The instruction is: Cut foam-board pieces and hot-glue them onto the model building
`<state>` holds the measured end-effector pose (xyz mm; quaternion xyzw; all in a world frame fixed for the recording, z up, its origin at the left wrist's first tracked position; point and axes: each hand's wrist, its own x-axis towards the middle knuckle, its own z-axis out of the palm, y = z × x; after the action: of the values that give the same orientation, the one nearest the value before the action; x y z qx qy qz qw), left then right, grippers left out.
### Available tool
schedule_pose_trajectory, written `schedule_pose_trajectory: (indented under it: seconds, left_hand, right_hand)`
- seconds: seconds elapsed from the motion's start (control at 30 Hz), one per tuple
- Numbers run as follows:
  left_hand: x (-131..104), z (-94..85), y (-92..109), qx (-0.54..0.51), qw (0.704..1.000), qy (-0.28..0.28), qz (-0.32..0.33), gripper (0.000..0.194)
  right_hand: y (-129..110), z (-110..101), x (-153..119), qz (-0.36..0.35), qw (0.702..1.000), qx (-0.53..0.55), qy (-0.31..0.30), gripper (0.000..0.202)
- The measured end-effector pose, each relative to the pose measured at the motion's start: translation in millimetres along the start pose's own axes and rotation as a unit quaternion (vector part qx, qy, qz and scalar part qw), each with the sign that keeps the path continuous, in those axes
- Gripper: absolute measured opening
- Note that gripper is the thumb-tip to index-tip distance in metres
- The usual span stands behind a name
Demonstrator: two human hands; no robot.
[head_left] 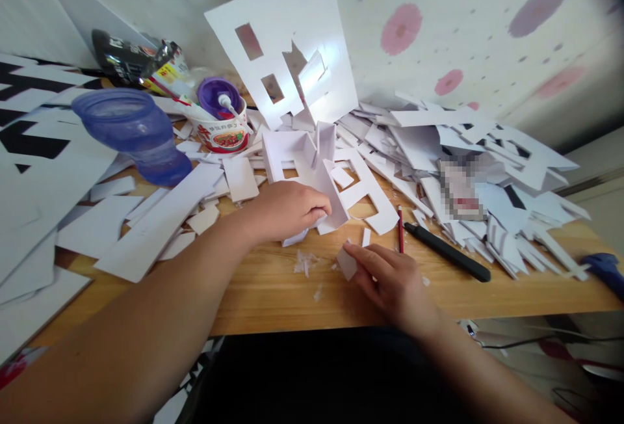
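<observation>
Pinching a small white piece (346, 265) in the right hand (390, 281), near edge of the wooden table (283, 312); left hand (295, 211) at the white board model (309, 167).

Right thumb and fingers closed on the piece, just right of some clear scraps (306, 263); left fingers curled in at the model's near side (fingertips hidden, can't tell if they grip its wall); model sits mid-table, open boxes facing up; tall cut panel (336, 53) stands upright on its far side; flat panel with openings (387, 209) lies to its right; red pencil (400, 232) and black tool (448, 252) right of that, near side; printed paper bowl (224, 138) and translucent blue container (134, 131) far left.
</observation>
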<state>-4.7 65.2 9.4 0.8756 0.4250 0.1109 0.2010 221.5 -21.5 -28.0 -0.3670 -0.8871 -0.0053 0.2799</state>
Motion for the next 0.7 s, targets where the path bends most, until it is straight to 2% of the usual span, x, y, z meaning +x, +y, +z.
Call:
schedule_pose_trajectory:
  seconds: [0.17,0.27,0.47,0.7]
  left_hand:
    - [1,0.4,-1,0.002,1.0,-0.001,0.003,0.027]
    - [0,-0.4,-1,0.003,1.0,-0.004,0.004,0.028]
    - [0,-1.6,1,0.009,1.0,-0.004,-0.006,0.026]
    - [1,-1.2,1,0.021,1.0,0.0,-0.01,0.026]
  right_hand:
    - [5,1,2,-0.032,0.996,-0.068,0.049,0.019]
    - [6,5,12,-0.022,0.99,-0.1,0.094,0.013]
    - [11,27,32,-0.004,0.973,-0.154,0.174,0.011]
    - [12,39,29,-0.033,0.978,-0.121,0.168,0.013]
